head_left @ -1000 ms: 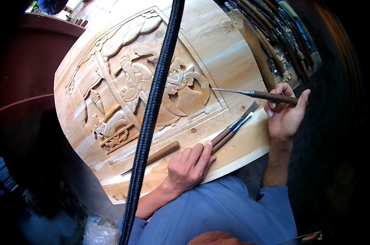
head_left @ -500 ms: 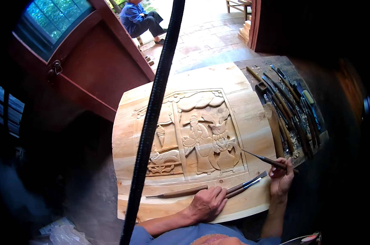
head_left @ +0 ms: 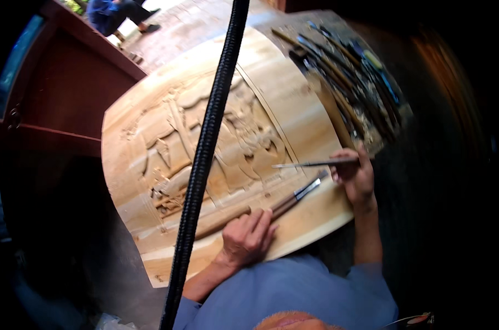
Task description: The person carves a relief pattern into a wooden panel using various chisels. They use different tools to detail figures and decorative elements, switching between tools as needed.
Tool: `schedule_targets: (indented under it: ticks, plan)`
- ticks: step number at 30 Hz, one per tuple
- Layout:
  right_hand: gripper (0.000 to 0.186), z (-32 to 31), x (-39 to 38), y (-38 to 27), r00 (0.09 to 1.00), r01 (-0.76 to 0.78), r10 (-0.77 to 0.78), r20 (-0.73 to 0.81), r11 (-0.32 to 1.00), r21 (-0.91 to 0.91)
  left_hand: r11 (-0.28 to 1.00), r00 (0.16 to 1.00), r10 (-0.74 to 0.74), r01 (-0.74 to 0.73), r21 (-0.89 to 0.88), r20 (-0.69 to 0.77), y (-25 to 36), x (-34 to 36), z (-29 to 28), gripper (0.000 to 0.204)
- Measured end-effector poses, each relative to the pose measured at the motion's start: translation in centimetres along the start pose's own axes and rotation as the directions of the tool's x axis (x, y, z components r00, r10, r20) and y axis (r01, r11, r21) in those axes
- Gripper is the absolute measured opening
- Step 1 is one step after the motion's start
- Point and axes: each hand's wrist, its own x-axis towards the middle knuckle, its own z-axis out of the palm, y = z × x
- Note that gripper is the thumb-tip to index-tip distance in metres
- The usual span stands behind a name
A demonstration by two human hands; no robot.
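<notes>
A pale wood panel point(head_left: 299, 118) with figures carved in relief lies in front of me. My right hand point(head_left: 355, 179) is closed round the dark handle of a thin carving chisel point(head_left: 315, 163), held above the panel. Its slender tip points left, over the lower right part of the carving; motion blur hides whether it touches. My left hand point(head_left: 248, 236) rests at the panel's near edge, fingers curled over the wooden handles of two chisels point(head_left: 285, 204) whose metal blades point right. Another wooden-handled tool point(head_left: 223, 221) lies just left of these fingers, partly behind a black cord.
Several carving tools point(head_left: 343, 71) lie among wood shavings on the bench at the panel's right. The black braided cord point(head_left: 208, 137) hangs across the view. A dark red door point(head_left: 67, 82) stands at the left. Beyond the panel, a seated person point(head_left: 117, 14) is partly visible outside.
The whole view has turned, so the panel appears rotated and farther left. The right hand's chisel has swung more level, its tip now over the carving's lower right. The left hand stays on the chisels.
</notes>
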Motion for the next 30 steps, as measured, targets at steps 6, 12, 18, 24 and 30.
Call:
schedule_targets:
  ticks: [6, 12, 18, 24, 30]
  plan:
    - [0.077, -0.3, 0.7, 0.3, 0.993, -0.108, 0.112, 0.045, 0.991, -0.084, 0.999, 0.990, 0.033, -0.034, 0.000, -0.137, -1.6, -1.2, -0.4, 0.028]
    - [0.066, 1.1, 1.2, 1.0, 0.977, -0.183, 0.193, 0.095, 0.978, -0.103, 0.998, 0.996, 0.054, -0.051, 0.035, -0.076, -3.2, -5.0, -3.0, 0.029]
    - [0.065, 2.5, 2.3, 2.0, 0.965, -0.230, 0.247, 0.092, 0.960, -0.161, 0.983, 0.983, 0.179, -0.176, 0.058, -0.040, -2.7, -7.4, -3.0, 0.033]
    - [0.064, 2.4, 2.5, 2.3, 0.952, -0.281, 0.297, 0.073, 0.943, -0.176, 0.984, 0.995, 0.073, -0.059, 0.168, -0.074, -3.5, -7.4, -1.6, 0.032]
    - [0.057, 3.7, 2.8, 2.3, 0.934, -0.291, 0.336, 0.126, 0.915, -0.279, 0.970, 0.992, -0.104, 0.118, 0.213, -0.077, -4.4, -8.2, -2.2, 0.039]
